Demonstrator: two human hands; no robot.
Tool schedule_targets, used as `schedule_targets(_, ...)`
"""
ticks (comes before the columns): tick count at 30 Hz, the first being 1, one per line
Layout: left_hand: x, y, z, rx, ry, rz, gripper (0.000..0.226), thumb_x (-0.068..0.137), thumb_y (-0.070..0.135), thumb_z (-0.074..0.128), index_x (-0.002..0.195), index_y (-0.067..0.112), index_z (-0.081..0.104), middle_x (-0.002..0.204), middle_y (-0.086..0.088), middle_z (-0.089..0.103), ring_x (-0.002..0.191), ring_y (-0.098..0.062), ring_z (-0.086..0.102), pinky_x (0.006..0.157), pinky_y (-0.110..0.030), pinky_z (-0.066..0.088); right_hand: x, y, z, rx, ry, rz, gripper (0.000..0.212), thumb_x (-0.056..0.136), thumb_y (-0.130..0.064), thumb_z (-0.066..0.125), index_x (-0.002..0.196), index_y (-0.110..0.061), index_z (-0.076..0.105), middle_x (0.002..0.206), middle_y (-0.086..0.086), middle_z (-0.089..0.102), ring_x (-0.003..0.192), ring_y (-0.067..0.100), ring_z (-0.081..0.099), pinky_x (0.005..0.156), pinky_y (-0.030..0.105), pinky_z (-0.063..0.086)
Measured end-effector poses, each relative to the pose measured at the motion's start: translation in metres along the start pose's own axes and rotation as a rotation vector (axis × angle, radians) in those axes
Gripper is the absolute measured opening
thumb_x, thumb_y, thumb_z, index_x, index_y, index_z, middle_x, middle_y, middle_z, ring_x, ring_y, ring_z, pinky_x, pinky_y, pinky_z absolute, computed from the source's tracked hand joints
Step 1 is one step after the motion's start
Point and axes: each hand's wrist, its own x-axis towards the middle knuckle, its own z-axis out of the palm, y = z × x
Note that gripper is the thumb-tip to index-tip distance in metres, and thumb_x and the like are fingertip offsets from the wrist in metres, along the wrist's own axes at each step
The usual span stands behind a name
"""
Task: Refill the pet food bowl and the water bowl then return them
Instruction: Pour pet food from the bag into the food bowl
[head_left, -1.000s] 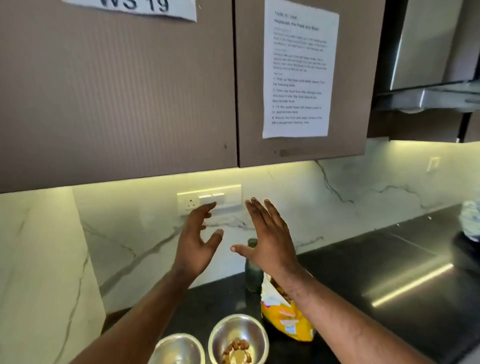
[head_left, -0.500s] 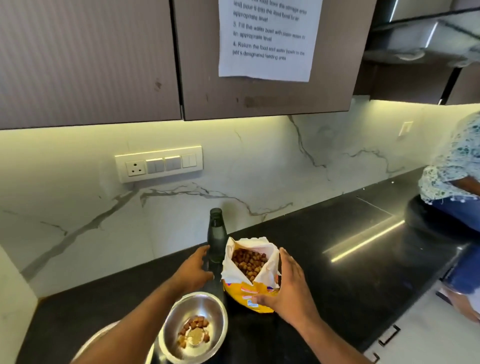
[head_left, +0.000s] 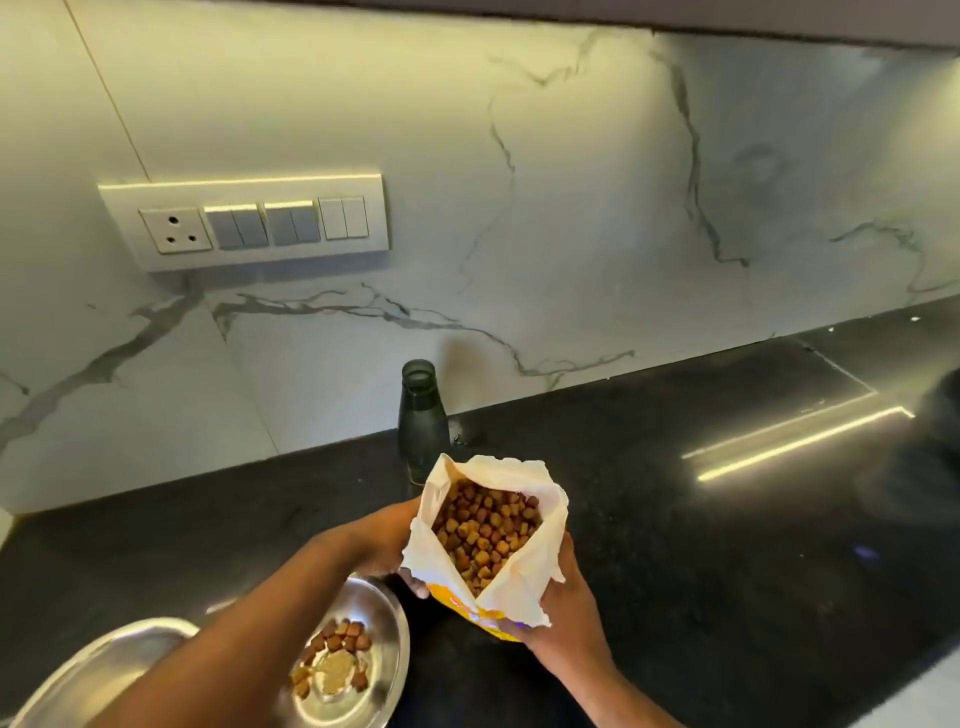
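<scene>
An open yellow pet food bag (head_left: 491, 540) full of brown kibble is held above the black counter. My left hand (head_left: 384, 538) grips its left side and my right hand (head_left: 563, 597) grips its right side and bottom. Below and to the left sits a steel food bowl (head_left: 384, 670) with a few kibble pieces in it. A second steel bowl (head_left: 98, 670) lies at the lower left, partly hidden by my left arm. A dark water bottle (head_left: 422, 421) stands upright behind the bag, against the wall.
The black counter (head_left: 727, 519) runs right to a glossy hob surface (head_left: 831, 415). A marble backsplash rises behind, with a socket and switch panel (head_left: 244, 223) on it. The counter's front edge shows at the lower right.
Both hands have closed on the food bag and lifted it off the counter toward me. The camera has tilted down and moved closer.
</scene>
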Motion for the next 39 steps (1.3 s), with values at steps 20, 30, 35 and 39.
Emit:
schedule_targets(20, -0.058, 0.054, 0.016, -0.357, 0.256, 0.024, 0.040, 0.090, 0.008, 0.072, 0.108, 0.035, 0.049, 0.103, 0.023, 0.053, 0.094, 0.011, 0.052, 0.109, -0.027, 0.041, 0.004, -0.034, -0.063, -0.036, -0.096, -0.190, 0.090, 0.073, -0.042, 0.090, 0.126, -0.081, 0.029, 0.126, -0.022, 0.062, 0.116, 0.005, 0.063, 0.098, 0.038, 0.058)
schedule_targets(30, -0.127, 0.065, 0.062, -0.737, 0.262, 0.252, 0.067, 0.081, -0.012, 0.075, 0.127, 0.032, 0.052, 0.115, 0.025, 0.071, 0.116, 0.000, 0.064, 0.095, -0.024, 0.055, -0.011, -0.107, -0.123, -0.202, -0.291, -0.338, 0.096, 0.054, -0.051, 0.098, 0.135, -0.056, 0.046, 0.117, -0.033, 0.067, 0.108, -0.006, 0.066, 0.087, 0.024, 0.054)
schedule_targets(35, -0.137, 0.061, 0.105, -0.970, 0.398, 0.280, 0.065, 0.078, -0.019, 0.073, 0.131, 0.018, 0.060, 0.124, 0.002, 0.073, 0.118, -0.016, 0.066, 0.094, -0.027, 0.054, -0.010, -0.130, -0.130, -0.318, -0.417, -0.414, 0.091, 0.055, -0.055, 0.096, 0.129, -0.063, 0.044, 0.114, -0.038, 0.066, 0.103, -0.011, 0.066, 0.086, 0.022, 0.054)
schedule_targets(39, -0.132, 0.059, 0.130, -1.167, 0.470, 0.259, 0.070, 0.085, -0.014, 0.069, 0.146, 0.012, 0.045, 0.137, -0.006, 0.065, 0.131, -0.026, 0.059, 0.101, -0.036, 0.053, 0.001, -0.135, -0.127, -0.385, -0.530, -0.444, 0.094, 0.053, -0.065, 0.092, 0.134, -0.056, 0.044, 0.113, -0.035, 0.068, 0.101, -0.008, 0.067, 0.086, 0.026, 0.058)
